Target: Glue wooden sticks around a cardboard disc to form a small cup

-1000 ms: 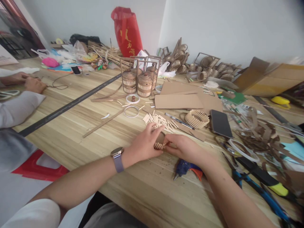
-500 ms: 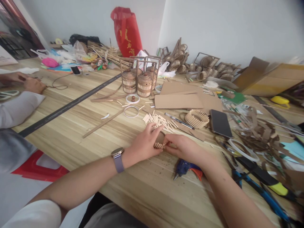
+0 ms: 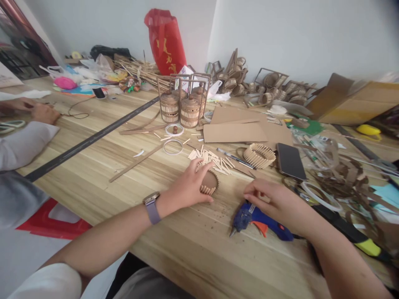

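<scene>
My left hand [image 3: 187, 187] curves round a small round cardboard base [image 3: 209, 181], thumb at the near side and fingers at the far side. Short wooden sticks stand along part of its rim, some hidden by my fingers. My right hand [image 3: 271, 199] hovers just above a blue hot glue gun [image 3: 252, 218], its fingers loosely bent and apart with nothing visible in them. The glue gun lies on the table, nozzle pointing left, with an orange trigger. Beyond my left hand is a pile of short wooden sticks [image 3: 215, 161].
A stick ring basket [image 3: 258, 156], a phone [image 3: 291, 161] and cardboard sheets [image 3: 235, 131] lie beyond my hands. Lidded stick baskets [image 3: 189, 112] in frames stand farther back. Brown strips [image 3: 339, 182] clutter the right. A co-worker's hands [image 3: 45, 113] rest at the left edge.
My right hand has left the rim of the base and moved right to above the glue gun. My left hand stays at the base.
</scene>
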